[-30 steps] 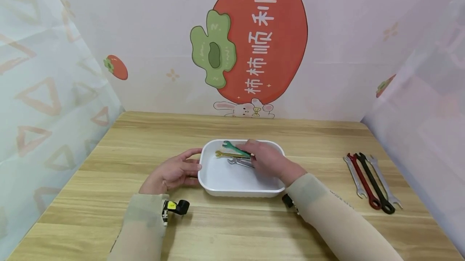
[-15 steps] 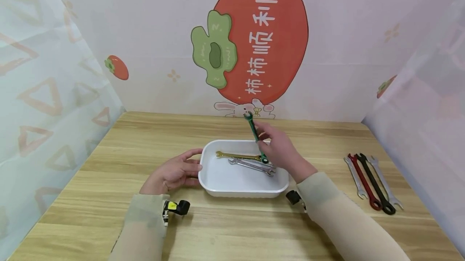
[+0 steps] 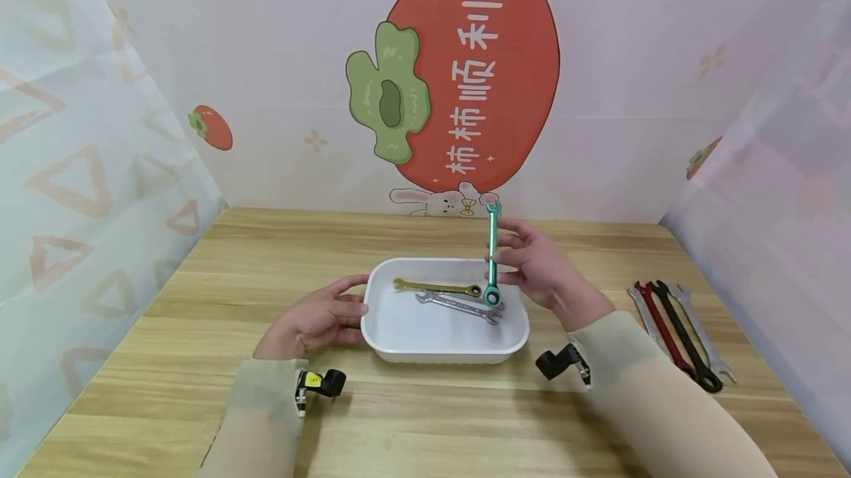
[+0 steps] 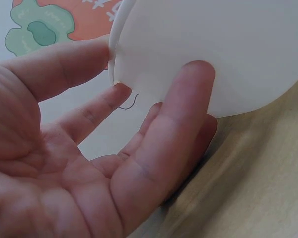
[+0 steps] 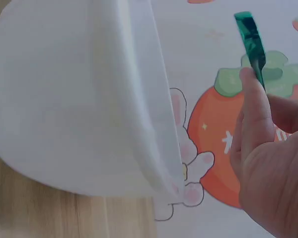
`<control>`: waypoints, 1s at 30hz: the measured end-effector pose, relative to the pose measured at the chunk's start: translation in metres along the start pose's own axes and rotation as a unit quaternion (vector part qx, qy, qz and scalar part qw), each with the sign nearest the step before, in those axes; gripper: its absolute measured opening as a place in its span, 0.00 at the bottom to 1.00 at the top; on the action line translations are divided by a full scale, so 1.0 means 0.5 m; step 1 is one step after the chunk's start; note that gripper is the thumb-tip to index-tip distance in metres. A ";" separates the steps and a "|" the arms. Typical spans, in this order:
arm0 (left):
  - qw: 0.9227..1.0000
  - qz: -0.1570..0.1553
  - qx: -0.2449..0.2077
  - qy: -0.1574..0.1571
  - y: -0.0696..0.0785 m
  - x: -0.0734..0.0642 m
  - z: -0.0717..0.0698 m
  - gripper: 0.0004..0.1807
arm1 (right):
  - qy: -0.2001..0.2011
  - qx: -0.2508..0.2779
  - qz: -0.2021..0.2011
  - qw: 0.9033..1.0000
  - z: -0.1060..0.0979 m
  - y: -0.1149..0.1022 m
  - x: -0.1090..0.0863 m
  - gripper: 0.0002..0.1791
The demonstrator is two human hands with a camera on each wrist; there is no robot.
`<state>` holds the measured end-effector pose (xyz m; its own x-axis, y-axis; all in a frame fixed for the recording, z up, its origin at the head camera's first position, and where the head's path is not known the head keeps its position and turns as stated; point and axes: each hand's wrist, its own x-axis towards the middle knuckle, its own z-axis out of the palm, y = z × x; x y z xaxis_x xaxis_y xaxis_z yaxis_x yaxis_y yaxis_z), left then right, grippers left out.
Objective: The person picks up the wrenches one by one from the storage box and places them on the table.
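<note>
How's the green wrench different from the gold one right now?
The green wrench is held by the right hand; the gold wrench lies in the white tray. In the head view, the green one points almost straight up and down, the gold one nearly sideways. Both have one open end and one ring end.

Table (image 3: 425,419): pale wood grain.
Far backdrop (image 3: 279,175): pale, printed.
Large persimmon (image 3: 525,94): red, green calyx (image 3: 390,97) at left, white characters (image 3: 473,83) mid-fruit.
Rabbit (image 3: 440,204): white, yellow bow (image 3: 468,207), just below the persimmon.
Small persimmons (image 3: 214,128): left and right of the large one.
Left sheet (image 3: 126,138): pale, reddish triangle outlines (image 3: 98,181).
Right sheet (image 3: 771,197): pale, pinkish patches (image 3: 821,201).
</note>
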<state>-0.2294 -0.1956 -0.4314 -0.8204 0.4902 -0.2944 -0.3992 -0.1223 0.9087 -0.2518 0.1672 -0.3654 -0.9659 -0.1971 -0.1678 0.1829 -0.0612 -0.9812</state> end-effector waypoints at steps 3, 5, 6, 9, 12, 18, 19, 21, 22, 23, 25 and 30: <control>1.000 0.001 -0.001 -0.003 0.000 -0.001 0.001 0.39 | -0.011 0.021 0.009 1.000 -0.032 0.000 -0.009 0.34; 1.000 -0.001 -0.002 -0.001 0.000 -0.001 0.003 0.39 | -0.017 0.023 0.009 1.000 -0.055 0.001 -0.017 0.33; 1.000 -0.003 -0.003 0.000 -0.001 0.000 0.004 0.38 | -0.018 0.020 0.009 1.000 -0.067 0.000 -0.022 0.32; 1.000 -0.004 -0.002 0.003 -0.003 0.000 0.005 0.38 | -0.017 0.008 0.010 1.000 -0.106 -0.005 -0.036 0.32; 1.000 -0.005 -0.002 0.008 -0.004 0.001 0.006 0.37 | -0.014 -0.003 0.011 1.000 -0.153 -0.014 -0.051 0.33; 1.000 -0.006 -0.004 0.009 -0.004 0.001 0.006 0.37 | -0.015 -0.050 0.015 0.999 -0.265 -0.014 -0.080 0.33; 1.000 -0.006 -0.004 0.008 -0.004 0.001 0.005 0.37 | -0.013 -0.071 0.018 0.997 -0.282 -0.011 -0.084 0.34; 1.000 -0.006 -0.005 0.008 -0.004 0.002 0.004 0.38 | -0.005 -0.112 0.027 0.993 -0.314 0.001 -0.093 0.36; 1.000 -0.006 -0.005 0.008 -0.005 0.002 0.003 0.38 | -0.001 -0.130 0.033 0.991 -0.328 0.007 -0.097 0.37; 1.000 -0.006 -0.006 0.007 -0.005 0.002 0.002 0.38 | 0.004 -0.150 0.038 0.988 -0.342 0.015 -0.101 0.38; 1.000 -0.006 -0.007 0.006 -0.005 0.003 0.001 0.39 | 0.010 -0.175 0.050 0.983 -0.364 0.030 -0.109 0.39; 1.000 -0.006 -0.006 0.007 -0.003 0.002 0.002 0.38 | 0.011 -0.214 0.076 0.974 -0.397 0.065 -0.126 0.39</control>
<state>-0.2294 -0.1942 -0.4327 -0.8212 0.4798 -0.3090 -0.4132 -0.1264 0.9018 -0.2214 0.3720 -0.4056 -0.9381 -0.1501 -0.3121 0.2365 0.3807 -0.8939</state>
